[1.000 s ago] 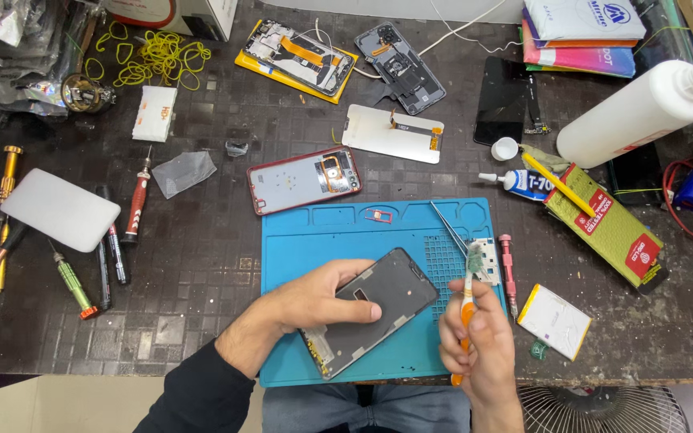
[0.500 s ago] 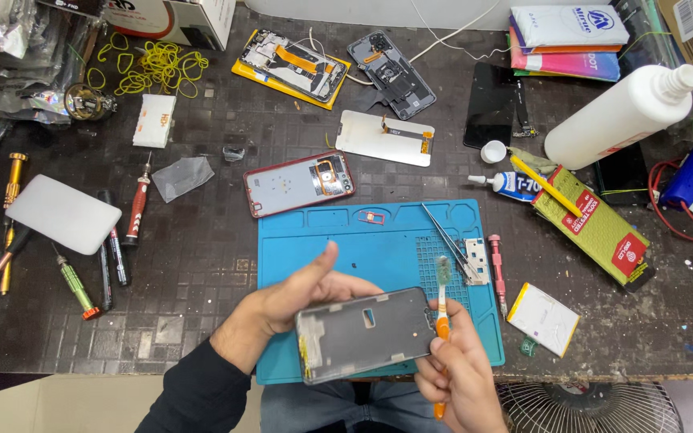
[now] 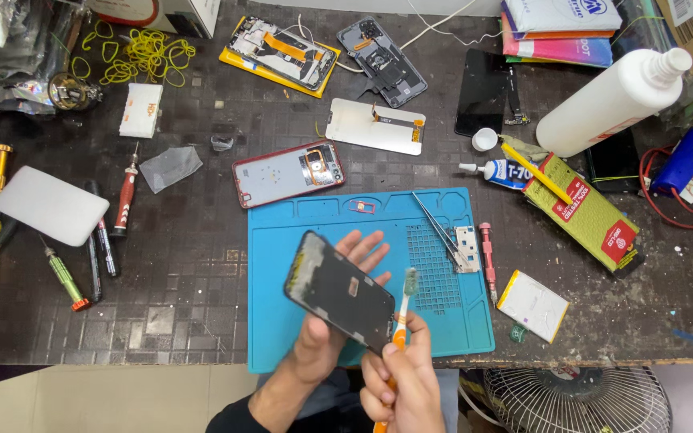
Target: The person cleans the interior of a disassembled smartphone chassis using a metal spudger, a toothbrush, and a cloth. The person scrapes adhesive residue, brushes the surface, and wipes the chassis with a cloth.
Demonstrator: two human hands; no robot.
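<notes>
Our left hand (image 3: 332,321) cradles a dark phone panel (image 3: 340,290), tilted above the blue repair mat (image 3: 459,321) on the desk (image 3: 186,305). Our right hand (image 3: 403,381) grips an orange-handled toothbrush (image 3: 404,309), bristles seemingly just beside the panel's edge.

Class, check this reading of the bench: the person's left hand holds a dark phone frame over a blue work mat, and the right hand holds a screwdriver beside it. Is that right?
Not quite. The right hand holds a toothbrush with an orange handle, not a screwdriver. The rest stands: the left hand holds the dark phone frame over the blue work mat, as the head view shows.
</notes>
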